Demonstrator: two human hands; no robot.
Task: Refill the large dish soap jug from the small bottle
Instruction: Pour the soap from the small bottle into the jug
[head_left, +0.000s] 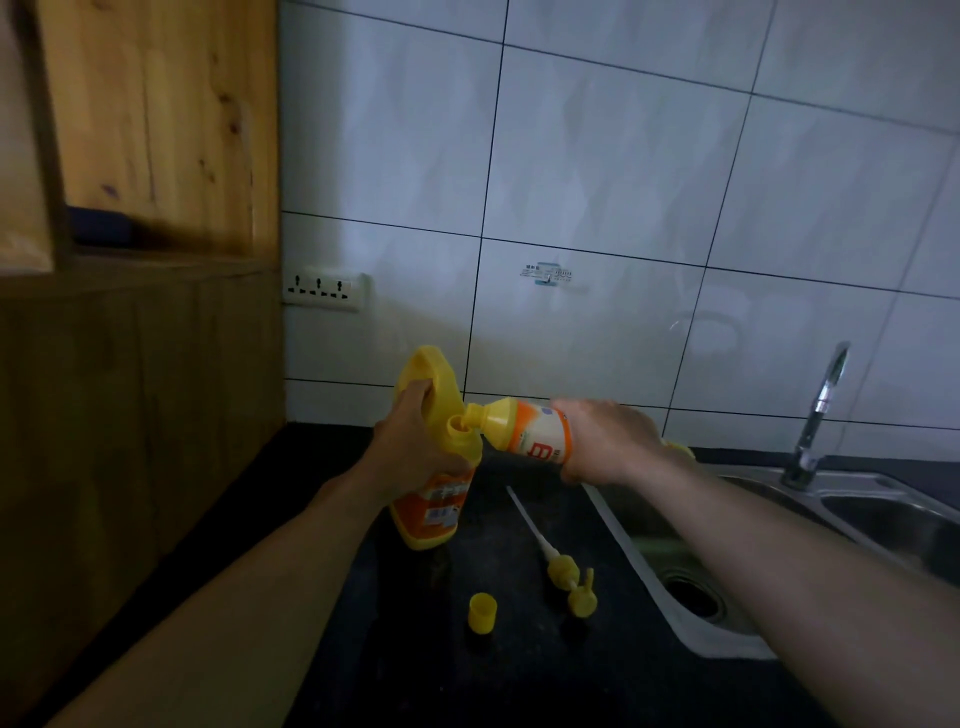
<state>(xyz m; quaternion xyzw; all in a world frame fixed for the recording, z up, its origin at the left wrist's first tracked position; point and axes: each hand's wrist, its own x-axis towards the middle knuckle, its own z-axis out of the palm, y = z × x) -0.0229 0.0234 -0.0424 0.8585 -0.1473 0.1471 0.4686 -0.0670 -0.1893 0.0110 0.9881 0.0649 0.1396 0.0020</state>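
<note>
The large yellow dish soap jug (434, 512) stands on the dark counter (519, 675), leaning a little, with an orange label and its mouth uncapped. My left hand (415, 441) grips it by the handle and shoulder. The small bottle (524, 428), yellow with an orange and white label, lies nearly horizontal in my right hand (608, 441). Its open neck points left and touches the jug's mouth. A yellow cap (482, 614) stands on the counter in front of the jug. Beside the cap lies a yellow pump head (569, 582) with its long white tube.
A steel sink (675, 561) with a round drain is set into the counter on the right, with a tap (818, 415) behind it. A wooden cabinet (135, 260) fills the left side. A wall socket (322, 288) sits on the white tiled wall.
</note>
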